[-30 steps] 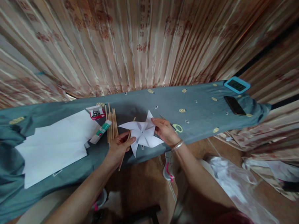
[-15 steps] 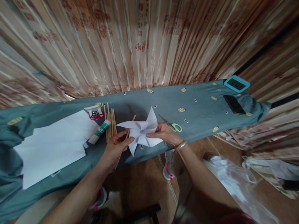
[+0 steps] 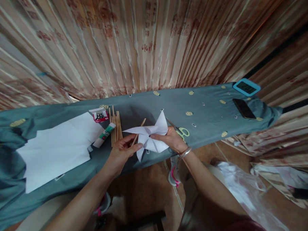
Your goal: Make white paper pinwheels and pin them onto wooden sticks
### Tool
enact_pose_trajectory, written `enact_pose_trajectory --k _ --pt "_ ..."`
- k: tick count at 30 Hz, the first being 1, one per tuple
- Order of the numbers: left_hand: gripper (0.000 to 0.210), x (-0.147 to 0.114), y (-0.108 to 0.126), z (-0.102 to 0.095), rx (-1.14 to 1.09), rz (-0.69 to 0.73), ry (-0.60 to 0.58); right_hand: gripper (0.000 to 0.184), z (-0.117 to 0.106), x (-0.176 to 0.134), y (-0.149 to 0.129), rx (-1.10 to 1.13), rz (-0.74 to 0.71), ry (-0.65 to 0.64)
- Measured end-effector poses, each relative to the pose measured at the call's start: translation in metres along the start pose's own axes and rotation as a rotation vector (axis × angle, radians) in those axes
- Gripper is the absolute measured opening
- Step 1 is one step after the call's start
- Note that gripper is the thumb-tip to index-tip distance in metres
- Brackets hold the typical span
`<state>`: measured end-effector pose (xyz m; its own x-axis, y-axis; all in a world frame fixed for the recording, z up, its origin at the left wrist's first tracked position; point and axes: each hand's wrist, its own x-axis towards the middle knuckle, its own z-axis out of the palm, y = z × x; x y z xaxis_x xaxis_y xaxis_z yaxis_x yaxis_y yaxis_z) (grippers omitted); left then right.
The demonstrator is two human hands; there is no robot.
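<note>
A white paper pinwheel (image 3: 156, 145) is held above the cloth between my two hands. My right hand (image 3: 171, 140) pinches it from the right, the thumb lying close to its centre. In my left hand (image 3: 124, 151) is a thin wooden stick (image 3: 142, 123), gripped at a slant, and the left thumb rests against the pinwheel's left blade. Scissors with yellow-green handles (image 3: 184, 131) lie just behind my right hand, partly covered by it. Several wooden sticks (image 3: 114, 129) are bunched to the left, beside a glue stick (image 3: 104, 135).
White paper sheets (image 3: 55, 152) are spread at the left of the cloth-covered table (image 3: 175, 102). A small red and white box (image 3: 100, 116) of metal pieces stands open behind them. A blue-framed digital clock (image 3: 247, 87) and a phone (image 3: 244, 109) are at the far right.
The stick in my left hand has tilted further right, and its lower end no longer shows below the hand. My right thumb has slid nearer the pinwheel's centre. The view has shifted slightly.
</note>
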<state>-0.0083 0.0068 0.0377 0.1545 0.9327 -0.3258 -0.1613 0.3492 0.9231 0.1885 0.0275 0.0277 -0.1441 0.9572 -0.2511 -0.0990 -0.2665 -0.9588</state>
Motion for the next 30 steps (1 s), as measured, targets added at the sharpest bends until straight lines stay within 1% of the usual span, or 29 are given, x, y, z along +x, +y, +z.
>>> enact_pose_trajectory --k 6,9,12,15,18,20,22,23,24,26,27,28,30 --pt "0.047 -0.001 0.003 0.002 -0.051 -0.001 0.051 0.035 0.002 0.0 0.0 0.007 0.003 0.024" --pt "0.046 -0.002 0.005 0.003 -0.032 0.004 0.032 0.033 0.004 -0.002 -0.001 -0.031 -0.009 0.019" --pt "0.038 -0.003 0.004 0.004 0.003 0.045 0.003 0.029 0.008 -0.008 -0.001 -0.116 -0.052 0.026" --pt "0.033 -0.003 0.003 0.005 0.076 0.09 0.032 0.026 0.014 -0.015 0.0 -0.21 -0.139 0.023" --pt "0.029 -0.005 0.006 0.007 0.192 0.126 0.107 0.025 0.022 -0.026 -0.001 -0.307 -0.264 0.043" --pt "0.024 -0.011 0.013 0.006 0.305 0.201 0.109 0.021 0.027 -0.035 -0.005 -0.394 -0.381 0.089" --pt "0.013 -0.018 0.023 0.005 0.471 0.361 0.055 0.012 0.032 -0.044 -0.014 -0.483 -0.554 0.095" --pt "0.008 -0.023 0.029 0.004 0.52 0.453 0.05 0.008 0.033 -0.05 -0.019 -0.515 -0.655 0.074" --pt "0.006 -0.028 0.035 0.002 0.552 0.532 0.02 0.008 0.035 -0.054 -0.025 -0.544 -0.75 0.055" --pt "0.009 -0.037 0.045 -0.001 0.559 0.73 -0.052 0.013 0.037 -0.063 -0.034 -0.576 -0.937 0.017" --pt "0.011 -0.042 0.049 -0.003 0.566 0.801 -0.125 0.016 0.037 -0.067 -0.038 -0.578 -0.993 0.004" --pt "0.015 -0.046 0.052 -0.005 0.591 0.827 -0.207 0.019 0.037 -0.07 -0.042 -0.573 -1.047 -0.013" --pt "0.024 -0.053 0.056 -0.007 0.59 0.88 -0.212 0.022 0.037 -0.077 -0.046 -0.581 -1.101 -0.038"
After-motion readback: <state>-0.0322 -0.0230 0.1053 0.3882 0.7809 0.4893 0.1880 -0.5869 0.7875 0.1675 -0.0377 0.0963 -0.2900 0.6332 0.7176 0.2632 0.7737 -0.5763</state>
